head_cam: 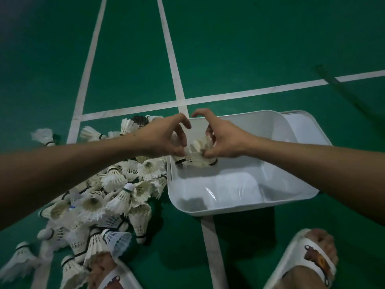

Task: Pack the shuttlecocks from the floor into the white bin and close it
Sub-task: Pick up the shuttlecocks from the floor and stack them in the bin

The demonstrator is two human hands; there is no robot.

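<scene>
the left hand (166, 138) and right hand (223, 140) meet on a clump of shuttlecocks (198, 156), one on either side. under the grip sits the bin (291, 200), the clump just inside its left wall. left of the grip and nearer, the pile of shuttlecocks (116, 192) lies on the floor (229, 49), up against that wall. right of the grip and beyond, a lid (306, 128) lies behind the bin.

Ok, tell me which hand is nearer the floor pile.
Left. The left hand hovers at the bin's rim beside the pile; the right hand is farther in, over the bin.
</scene>
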